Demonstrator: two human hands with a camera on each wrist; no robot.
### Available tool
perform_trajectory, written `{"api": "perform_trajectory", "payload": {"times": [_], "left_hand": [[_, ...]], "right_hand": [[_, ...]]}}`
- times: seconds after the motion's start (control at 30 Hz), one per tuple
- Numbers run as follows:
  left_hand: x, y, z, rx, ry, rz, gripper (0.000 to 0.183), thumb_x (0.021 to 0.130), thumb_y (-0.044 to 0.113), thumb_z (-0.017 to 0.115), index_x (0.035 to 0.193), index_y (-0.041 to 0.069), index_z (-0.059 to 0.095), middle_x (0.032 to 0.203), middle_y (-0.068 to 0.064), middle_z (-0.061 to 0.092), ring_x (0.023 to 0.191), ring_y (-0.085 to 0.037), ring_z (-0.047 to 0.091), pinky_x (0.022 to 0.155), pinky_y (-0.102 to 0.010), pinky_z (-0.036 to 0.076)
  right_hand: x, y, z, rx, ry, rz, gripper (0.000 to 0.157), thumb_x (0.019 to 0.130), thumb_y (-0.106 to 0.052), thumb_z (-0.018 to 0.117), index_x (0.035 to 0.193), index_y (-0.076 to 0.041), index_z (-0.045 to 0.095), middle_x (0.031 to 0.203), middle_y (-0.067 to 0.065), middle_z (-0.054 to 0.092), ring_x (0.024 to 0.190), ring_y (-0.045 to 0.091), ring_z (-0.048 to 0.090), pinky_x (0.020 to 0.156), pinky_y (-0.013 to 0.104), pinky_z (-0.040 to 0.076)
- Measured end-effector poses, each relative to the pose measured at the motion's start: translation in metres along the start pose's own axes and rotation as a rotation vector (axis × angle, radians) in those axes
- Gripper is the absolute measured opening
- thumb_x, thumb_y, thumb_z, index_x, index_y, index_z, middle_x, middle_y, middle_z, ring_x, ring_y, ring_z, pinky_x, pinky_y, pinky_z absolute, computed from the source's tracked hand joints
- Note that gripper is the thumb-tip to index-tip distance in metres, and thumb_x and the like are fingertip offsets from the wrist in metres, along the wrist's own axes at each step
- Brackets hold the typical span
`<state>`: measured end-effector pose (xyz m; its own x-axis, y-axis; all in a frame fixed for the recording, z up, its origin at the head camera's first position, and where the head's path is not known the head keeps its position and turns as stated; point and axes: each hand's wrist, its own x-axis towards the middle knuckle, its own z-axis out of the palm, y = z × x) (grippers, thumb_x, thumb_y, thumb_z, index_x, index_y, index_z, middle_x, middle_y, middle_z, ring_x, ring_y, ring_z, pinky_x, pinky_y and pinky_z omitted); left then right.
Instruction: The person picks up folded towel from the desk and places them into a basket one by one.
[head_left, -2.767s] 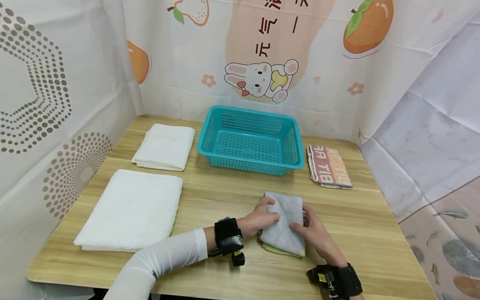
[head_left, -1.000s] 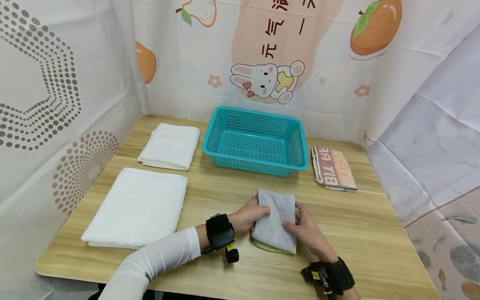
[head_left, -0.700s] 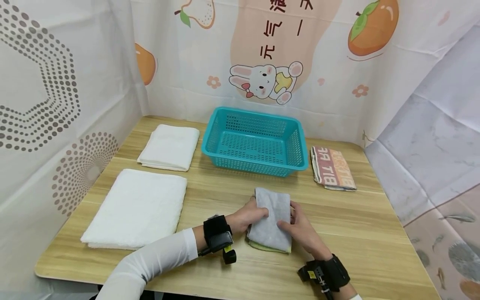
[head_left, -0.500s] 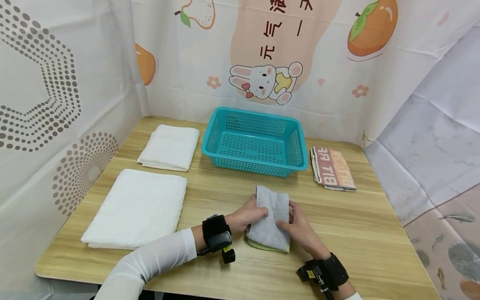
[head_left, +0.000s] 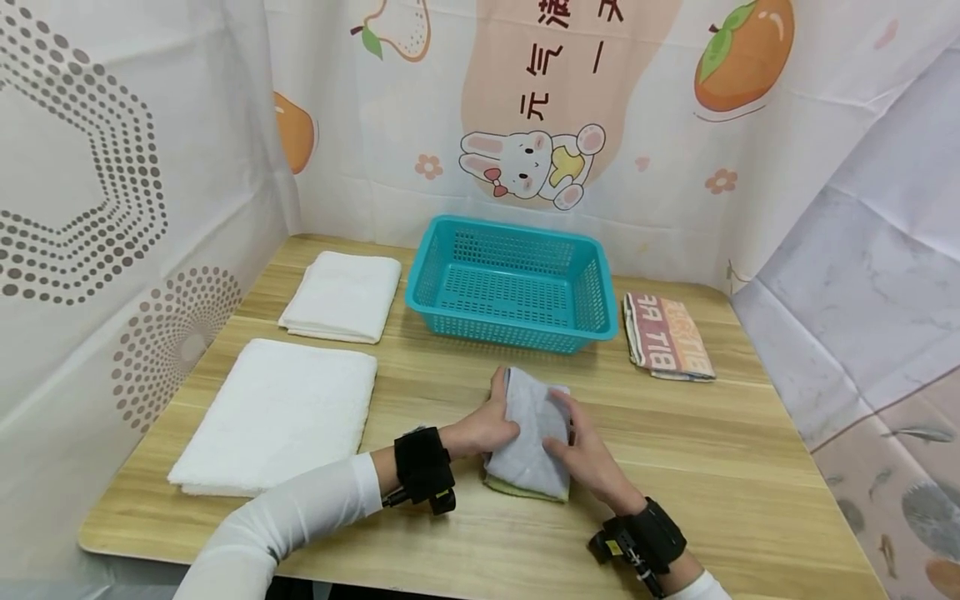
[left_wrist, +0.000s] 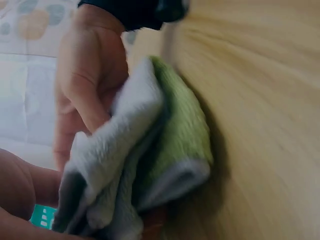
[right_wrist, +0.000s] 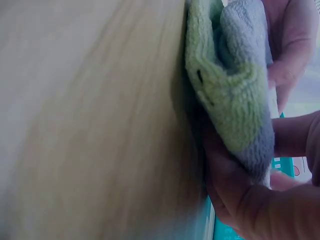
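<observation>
A folded grey towel (head_left: 531,437) lies near the front middle of the table, with a green layer showing along its near edge. My left hand (head_left: 480,427) grips its left side, thumb on top and a finger along the far left corner. On the right side my right hand (head_left: 588,454) holds it, thumb over the top. In the right wrist view the fingers (right_wrist: 225,185) of that hand reach under the folded towel (right_wrist: 240,100). The left wrist view shows the towel's stacked grey and green layers (left_wrist: 175,125) slightly spread. Fingertips beneath the cloth are hidden.
A teal perforated basket (head_left: 510,333) stands at the back middle. To its left are a small folded white towel (head_left: 345,296) and a larger one (head_left: 277,417) nearer the front. A pink-and-orange lettered towel (head_left: 667,337) lies to its right. Curtains border the wooden table (head_left: 712,483).
Both hands have shifted the grey towel leftward and slightly away from the table's front edge. The left hand's finger now extends along the far left corner. The other towels and basket stay put.
</observation>
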<state>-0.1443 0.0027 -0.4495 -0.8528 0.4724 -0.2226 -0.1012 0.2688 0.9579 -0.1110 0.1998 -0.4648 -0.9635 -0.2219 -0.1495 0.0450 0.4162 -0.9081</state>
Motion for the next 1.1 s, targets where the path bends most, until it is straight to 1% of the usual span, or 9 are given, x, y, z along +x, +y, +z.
{"api": "perform_trajectory", "payload": {"times": [0.03, 0.13, 0.23, 0.27, 0.3, 0.37, 0.53, 0.8, 1.1], "left_hand": [[-0.001, -0.001, -0.001, 0.029, -0.013, 0.011, 0.099, 0.087, -0.013, 0.046, 0.155, 0.008, -0.022, 0.148, -0.040, 0.031, 0.082, -0.032, 0.055, 0.079, -0.037, 0.045], [-0.003, -0.003, -0.005, 0.114, -0.060, 0.042, 0.089, 0.092, -0.011, 0.045, 0.159, 0.012, -0.010, 0.146, -0.036, 0.038, 0.076, -0.026, 0.057, 0.072, -0.034, 0.046], [-0.004, -0.003, -0.006, 0.208, -0.109, 0.062, 0.069, 0.097, -0.009, 0.043, 0.158, 0.006, 0.017, 0.157, -0.025, 0.028, 0.107, -0.026, 0.060, 0.085, -0.033, 0.046], [-0.004, -0.004, -0.005, 0.230, -0.121, 0.059, 0.061, 0.098, -0.007, 0.043, 0.155, 0.005, 0.025, 0.154, -0.025, 0.032, 0.115, -0.027, 0.058, 0.086, -0.035, 0.047], [-0.004, -0.004, -0.005, 0.250, -0.130, 0.053, 0.055, 0.100, -0.006, 0.042, 0.153, 0.004, 0.031, 0.152, -0.025, 0.037, 0.111, -0.027, 0.060, 0.085, -0.036, 0.048], [-0.004, -0.004, -0.005, 0.275, -0.137, 0.044, 0.049, 0.100, -0.004, 0.042, 0.148, 0.002, 0.038, 0.151, -0.025, 0.037, 0.122, -0.029, 0.054, 0.094, -0.039, 0.046], [-0.006, -0.004, -0.012, 0.298, -0.169, 0.005, 0.057, 0.096, 0.000, 0.053, 0.150, 0.004, 0.035, 0.154, -0.028, 0.027, 0.142, -0.036, 0.029, 0.107, -0.047, 0.036], [-0.010, -0.003, -0.030, 0.326, -0.242, -0.012, 0.069, 0.093, 0.003, 0.064, 0.153, 0.005, 0.030, 0.156, -0.026, 0.026, 0.126, -0.030, 0.041, 0.092, -0.038, 0.041], [-0.022, 0.010, -0.043, 0.375, -0.178, 0.090, 0.070, 0.089, 0.002, 0.067, 0.150, 0.001, 0.034, 0.152, -0.022, 0.036, 0.134, -0.029, 0.039, 0.109, -0.046, 0.036]], "right_hand": [[0.000, 0.000, 0.000, -0.013, -0.007, -0.001, 0.070, 0.095, 0.006, 0.057, 0.155, -0.009, 0.026, 0.158, 0.027, 0.020, 0.144, 0.044, 0.025, 0.107, 0.056, 0.033], [0.000, 0.000, -0.001, -0.023, -0.032, 0.015, 0.066, 0.093, 0.002, 0.062, 0.151, -0.007, 0.033, 0.158, 0.026, 0.024, 0.143, 0.041, 0.027, 0.107, 0.055, 0.033], [-0.001, 0.001, -0.002, -0.011, -0.047, 0.045, 0.076, 0.088, 0.000, 0.069, 0.153, -0.009, 0.030, 0.153, 0.028, 0.030, 0.132, 0.040, 0.042, 0.098, 0.047, 0.044], [-0.001, 0.001, -0.003, -0.007, -0.056, 0.047, 0.080, 0.086, 0.000, 0.070, 0.154, -0.009, 0.029, 0.151, 0.029, 0.032, 0.127, 0.039, 0.046, 0.093, 0.044, 0.048], [-0.001, 0.001, -0.004, -0.009, -0.064, 0.047, 0.082, 0.085, 0.000, 0.072, 0.155, -0.009, 0.028, 0.150, 0.030, 0.033, 0.125, 0.039, 0.048, 0.092, 0.043, 0.049], [-0.002, 0.001, -0.006, -0.018, -0.076, 0.045, 0.086, 0.084, 0.000, 0.073, 0.156, -0.011, 0.027, 0.154, 0.029, 0.029, 0.128, 0.039, 0.046, 0.095, 0.043, 0.047], [0.000, 0.002, -0.005, -0.034, -0.124, 0.015, 0.087, 0.086, -0.004, 0.073, 0.158, -0.013, 0.023, 0.159, 0.026, 0.020, 0.137, 0.042, 0.037, 0.100, 0.048, 0.044], [0.003, 0.001, -0.003, 0.012, -0.214, -0.017, 0.088, 0.090, -0.007, 0.072, 0.159, -0.015, 0.019, 0.157, 0.029, 0.023, 0.133, 0.045, 0.042, 0.089, 0.042, 0.051], [0.003, -0.017, -0.006, 0.092, -0.287, -0.053, 0.092, 0.091, -0.007, 0.071, 0.160, -0.021, 0.013, 0.156, 0.027, 0.022, 0.129, 0.045, 0.047, 0.083, 0.038, 0.055]]}}
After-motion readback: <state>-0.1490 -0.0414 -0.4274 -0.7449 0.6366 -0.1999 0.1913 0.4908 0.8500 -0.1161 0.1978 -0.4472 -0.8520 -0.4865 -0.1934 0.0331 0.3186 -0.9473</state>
